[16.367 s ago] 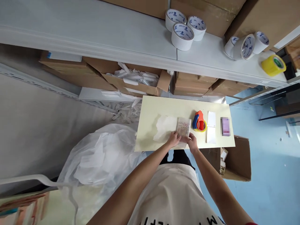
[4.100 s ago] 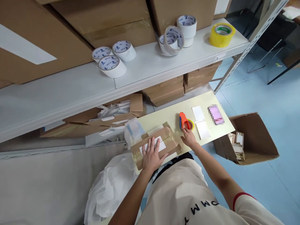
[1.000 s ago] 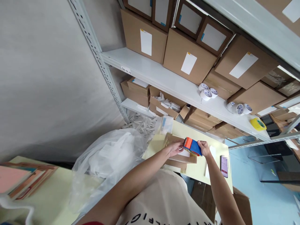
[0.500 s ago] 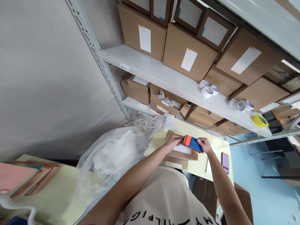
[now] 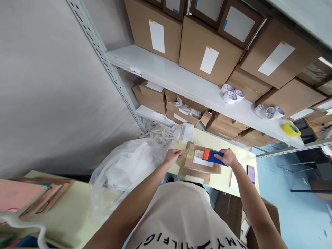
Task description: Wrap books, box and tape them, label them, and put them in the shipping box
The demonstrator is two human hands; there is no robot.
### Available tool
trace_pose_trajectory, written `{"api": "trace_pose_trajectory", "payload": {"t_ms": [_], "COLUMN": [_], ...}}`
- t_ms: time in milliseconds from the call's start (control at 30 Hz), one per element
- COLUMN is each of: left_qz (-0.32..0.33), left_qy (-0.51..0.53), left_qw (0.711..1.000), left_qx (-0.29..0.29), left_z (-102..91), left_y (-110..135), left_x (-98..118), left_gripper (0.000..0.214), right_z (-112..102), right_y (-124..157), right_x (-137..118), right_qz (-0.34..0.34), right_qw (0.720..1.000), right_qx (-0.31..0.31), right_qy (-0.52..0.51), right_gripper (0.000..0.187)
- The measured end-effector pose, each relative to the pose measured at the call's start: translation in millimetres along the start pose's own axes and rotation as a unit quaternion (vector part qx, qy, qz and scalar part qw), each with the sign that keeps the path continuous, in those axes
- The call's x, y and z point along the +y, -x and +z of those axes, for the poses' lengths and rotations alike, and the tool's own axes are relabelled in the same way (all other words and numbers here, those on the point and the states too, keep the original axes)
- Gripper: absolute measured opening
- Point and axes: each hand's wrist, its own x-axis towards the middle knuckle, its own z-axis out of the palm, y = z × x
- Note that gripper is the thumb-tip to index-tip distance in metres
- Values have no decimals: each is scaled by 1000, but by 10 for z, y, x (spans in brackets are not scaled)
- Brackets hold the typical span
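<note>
My right hand [image 5: 227,157] is wrapped round a blue tape dispenser [image 5: 215,156] with an orange front. The dispenser is over a brown cardboard box [image 5: 202,167], above the white label [image 5: 198,158] on its top. My left hand [image 5: 173,156] is off the box's left edge, fingers pinched. A faint, see-through strip of packing tape [image 5: 187,156] runs between those fingers and the box; its end is hidden in the pinch. Another cardboard box [image 5: 193,175] with a white label lies nearer my body.
A pale yellow table [image 5: 220,181] carries the boxes, with a phone [image 5: 251,173] at its right. A large clear plastic bag [image 5: 121,166] bulges on the left. Behind stands a metal shelf [image 5: 178,77] with cartons, white tape rolls [image 5: 229,97] and a yellow roll [image 5: 291,129].
My left hand has moved left, away from the dispenser and past the box's edge. The dispenser stays in my right hand over the box, now lying more level.
</note>
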Motion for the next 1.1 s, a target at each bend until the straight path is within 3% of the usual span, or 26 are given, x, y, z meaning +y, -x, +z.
{"api": "trace_pose_trajectory", "payload": {"t_ms": [167,333,500,567,633,700,767,833,867,1000,1100], "left_qz": [30,67,153,136,140,221,342,393,397,375,370], "left_qy": [-63,-94,-21,-55,-138,-245,-353,-438,-466,-511,-520], "left_qw": [997,991,982,983,977,942,866,797,776,758,756], "left_qx": [20,65,-106,-113,-82,-65,-91,-136,-152,-153,-141], "left_z": [110,177,366,406,420,435,469,516,537,559,528], "left_y": [-44,-24,92,121,134,139,137,123,112,83,88], "left_x": [-121,-256,-377,-355,-264,-114,50,173,209,209,177], "left_gripper": [10,64,75,83,90,101,120,137,139,135,135], "right_z": [52,79,43,30,26,23,7,-26,-47,-109,-110], "right_y": [-6,17,21,21,23,27,33,36,37,32,3], "right_x": [-48,-65,-83,-71,-54,-36,-15,19,42,130,146], "right_qz": [0,-10,-10,-4,-2,-6,-8,-10,-12,-30,-46], "right_qw": [1000,1000,1000,1000,1000,1000,999,999,998,989,985], "right_qx": [9,12,13,11,7,7,8,-9,-26,-98,-100], "right_qy": [26,25,13,2,-12,-24,-30,-43,-55,-110,-134], "right_gripper": [43,43,46,46,47,45,43,41,41,41,43]}}
